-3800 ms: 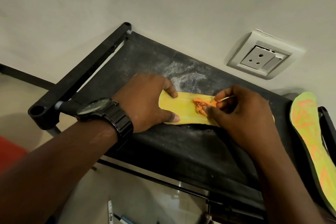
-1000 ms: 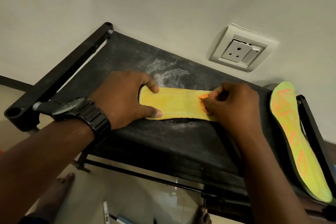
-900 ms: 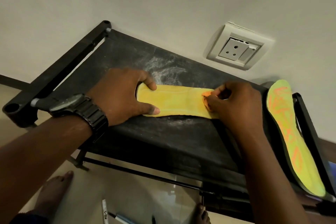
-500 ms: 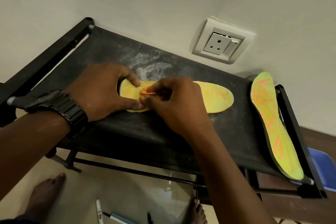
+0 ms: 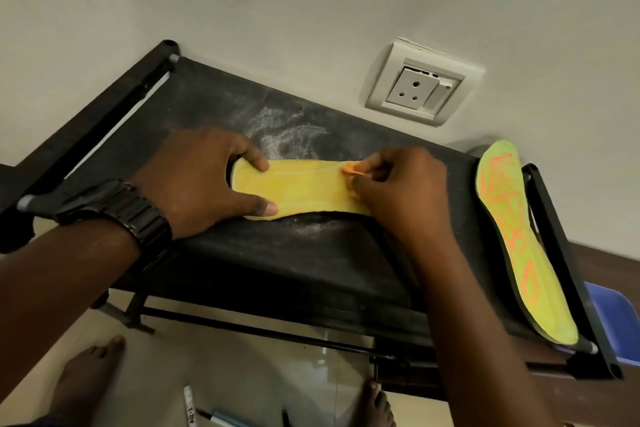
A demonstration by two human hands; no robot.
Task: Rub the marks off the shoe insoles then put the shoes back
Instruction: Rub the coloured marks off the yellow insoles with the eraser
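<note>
Rubbing right now: the person is working on the yellow insole [image 5: 304,191], which is lying flat across the black rack shelf [image 5: 277,263].
Left hand [image 5: 204,184]: it's pinning the heel end down, fingers spread out, with thumb and forefinger pressing on either edge.
Right hand [image 5: 398,191]: it's pinching a little orange scrap [image 5: 351,169] tight against the insole, about midway along. I can't tell if that's an eraser or a bit of rag.
What's just changed: half a second back the right hand was scrubbing right beside the left one at the heel. Now it's sitting further toward the toe end, so the strokes are running the length of the insole.
What that's meaning: I'm guessing this one is nearly done. The stretch showing between the hands is looking plain yellow, though the toe part is hiding under the right hand.
Second insole [image 5: 512,239]: it's waiting at the right end of the shelf, well apart, and it's carrying orange scribbles all over.
Shoes: they're not showing anywhere, so putting them back is looking a long way off.
</note>
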